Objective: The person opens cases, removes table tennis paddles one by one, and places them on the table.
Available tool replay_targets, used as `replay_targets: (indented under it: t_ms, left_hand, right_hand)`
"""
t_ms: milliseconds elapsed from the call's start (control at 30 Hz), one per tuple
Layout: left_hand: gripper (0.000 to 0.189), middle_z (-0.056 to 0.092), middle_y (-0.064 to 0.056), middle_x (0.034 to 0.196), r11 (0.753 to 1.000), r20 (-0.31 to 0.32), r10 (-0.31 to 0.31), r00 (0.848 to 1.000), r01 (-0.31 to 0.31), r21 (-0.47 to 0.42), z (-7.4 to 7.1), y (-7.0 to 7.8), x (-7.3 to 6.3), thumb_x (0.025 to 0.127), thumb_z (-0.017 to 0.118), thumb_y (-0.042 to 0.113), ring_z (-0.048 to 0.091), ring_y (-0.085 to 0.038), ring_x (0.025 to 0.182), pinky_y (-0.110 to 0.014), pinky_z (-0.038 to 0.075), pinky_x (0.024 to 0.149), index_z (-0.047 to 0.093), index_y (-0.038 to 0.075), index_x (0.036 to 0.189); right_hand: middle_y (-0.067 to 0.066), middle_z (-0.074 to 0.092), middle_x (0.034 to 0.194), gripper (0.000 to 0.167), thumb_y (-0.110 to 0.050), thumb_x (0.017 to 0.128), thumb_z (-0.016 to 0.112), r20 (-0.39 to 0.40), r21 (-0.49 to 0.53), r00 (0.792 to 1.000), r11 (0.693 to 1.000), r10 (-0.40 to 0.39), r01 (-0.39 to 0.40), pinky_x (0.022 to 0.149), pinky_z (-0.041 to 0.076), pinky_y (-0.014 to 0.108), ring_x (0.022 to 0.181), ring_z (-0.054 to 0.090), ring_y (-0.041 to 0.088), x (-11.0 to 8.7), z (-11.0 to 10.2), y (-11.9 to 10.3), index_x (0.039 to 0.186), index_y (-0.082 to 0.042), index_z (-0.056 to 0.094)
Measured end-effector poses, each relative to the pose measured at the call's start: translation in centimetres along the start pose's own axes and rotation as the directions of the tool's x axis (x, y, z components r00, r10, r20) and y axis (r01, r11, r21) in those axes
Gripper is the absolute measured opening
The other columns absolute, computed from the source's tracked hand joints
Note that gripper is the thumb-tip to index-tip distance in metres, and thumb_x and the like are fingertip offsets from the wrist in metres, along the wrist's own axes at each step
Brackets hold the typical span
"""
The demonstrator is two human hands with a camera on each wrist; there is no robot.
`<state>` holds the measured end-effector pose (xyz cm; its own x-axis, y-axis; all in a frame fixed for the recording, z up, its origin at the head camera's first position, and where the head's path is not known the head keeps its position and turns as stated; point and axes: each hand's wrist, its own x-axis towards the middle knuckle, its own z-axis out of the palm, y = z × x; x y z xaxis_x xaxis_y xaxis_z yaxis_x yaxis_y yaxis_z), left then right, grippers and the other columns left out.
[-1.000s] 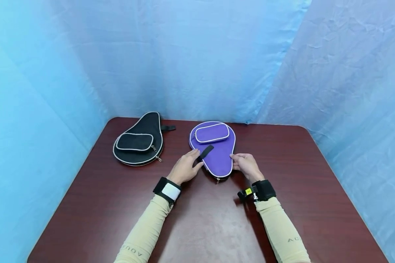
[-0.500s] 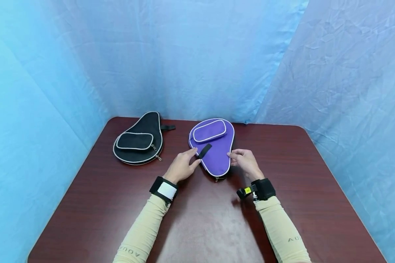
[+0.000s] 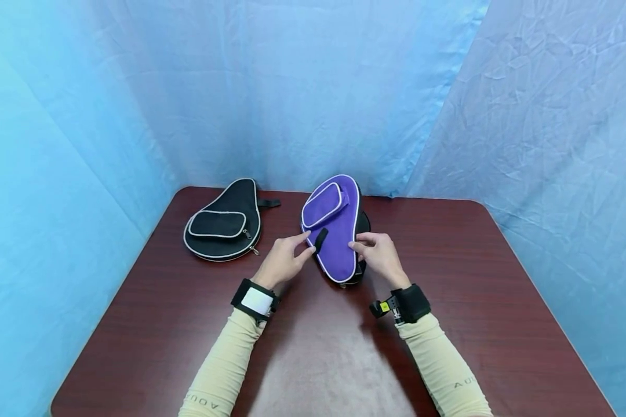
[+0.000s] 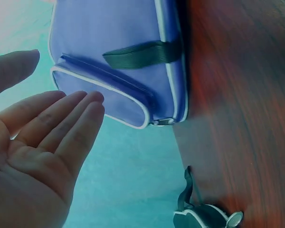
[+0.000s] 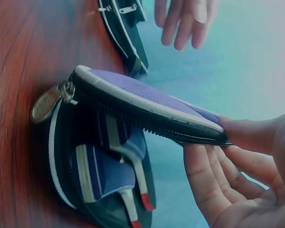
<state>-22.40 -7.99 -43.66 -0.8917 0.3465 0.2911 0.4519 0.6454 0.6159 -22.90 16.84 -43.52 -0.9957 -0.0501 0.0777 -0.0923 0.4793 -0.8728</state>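
A purple table tennis paddle case (image 3: 339, 258) with white piping lies partly unzipped on the table. My right hand (image 3: 378, 258) pinches the lid's right edge between thumb and fingers and holds it lifted. Under the lid, in the right wrist view, two table tennis paddles (image 5: 109, 173) with blue, white-striped handles rest in the black lower half. At the case's left side is my left hand (image 3: 281, 262), its fingers extended near the short black strap (image 3: 320, 240). In the left wrist view those fingers (image 4: 78, 133) hold nothing; touching the case cannot be told.
A black paddle case (image 3: 216, 223) with white piping and a front pocket lies to the left, near the table's back edge. Blue cloth (image 3: 292, 98) hangs behind and beside the brown table (image 3: 475, 278).
My right hand has raised the purple lid's right side and moved slightly left, tilting the lid leftward and exposing the black lower half. My left hand has shifted slightly left.
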Motion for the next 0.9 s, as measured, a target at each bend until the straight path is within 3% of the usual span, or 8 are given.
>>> replay_targets:
  t_ms: [133, 300, 400, 633, 900]
  left_hand:
    - [0.044, 0.065, -0.017, 0.129, 0.995, -0.014, -0.025, 1.000, 0.023, -0.099, -0.4, 0.2, -0.2, 0.098, 0.064, 0.023, 0.066, -0.025, 0.115, -0.040, 0.052, 0.098, 0.059, 0.000, 0.135]
    - [0.042, 0.067, -0.021, 0.124, 0.975, -0.050, -0.041, 0.998, 0.029, -0.221, -0.8, 0.4, -0.3, 0.098, 0.064, 0.019, 0.069, -0.026, 0.108, -0.034, 0.056, 0.089, 0.060, -0.003, 0.134]
    - [0.041, 0.067, -0.021, 0.123, 0.967, -0.083, -0.053, 0.995, 0.030, -0.253, -1.1, 0.4, -0.4, 0.097, 0.064, 0.017, 0.070, -0.025, 0.107, -0.033, 0.056, 0.088, 0.061, -0.003, 0.132]
    - [0.038, 0.070, -0.019, 0.118, 0.962, -0.162, -0.092, 0.982, 0.045, -0.270, -1.8, 0.2, -0.6, 0.096, 0.066, 0.019, 0.072, -0.025, 0.102, -0.035, 0.058, 0.085, 0.065, -0.003, 0.127]
    - [0.036, 0.072, -0.019, 0.113, 0.955, -0.218, -0.150, 0.964, 0.085, -0.284, -2.6, 0.0, -0.9, 0.097, 0.065, 0.021, 0.072, -0.027, 0.099, -0.037, 0.058, 0.085, 0.067, -0.002, 0.124]
  right_hand:
    - [0.012, 0.071, 0.079, 0.025, -0.018, 0.090, 0.073, 0.014, -0.054, 0.997, 0.996, -0.072, 0.072, 0.057, 0.048, 0.026, 0.067, 0.066, 0.029, -0.5, 1.2, -0.8, 0.111, -0.004, 0.075]
    - [0.011, 0.075, 0.090, 0.022, -0.017, 0.089, 0.075, 0.029, -0.105, 0.985, 0.979, -0.170, 0.172, 0.055, 0.049, 0.025, 0.060, 0.063, 0.012, -0.9, 2.9, -1.9, 0.108, -0.006, 0.077]
    - [0.010, 0.075, 0.097, 0.022, -0.016, 0.089, 0.075, 0.036, -0.140, 0.975, 0.964, -0.221, 0.224, 0.058, 0.053, 0.028, 0.062, 0.066, 0.013, -1.1, 3.9, -2.5, 0.108, -0.006, 0.077]
    - [0.015, 0.074, 0.108, 0.026, -0.014, 0.087, 0.076, 0.037, -0.186, 0.952, 0.934, -0.303, 0.305, 0.081, 0.058, 0.041, 0.096, 0.072, 0.024, -1.5, 5.5, -3.8, 0.109, -0.001, 0.076]
    - [0.015, 0.075, 0.102, 0.024, -0.012, 0.086, 0.077, 0.049, -0.190, 0.929, 0.909, -0.368, 0.370, 0.073, 0.059, 0.037, 0.087, 0.073, 0.023, -1.5, 7.5, -4.5, 0.106, -0.001, 0.077]
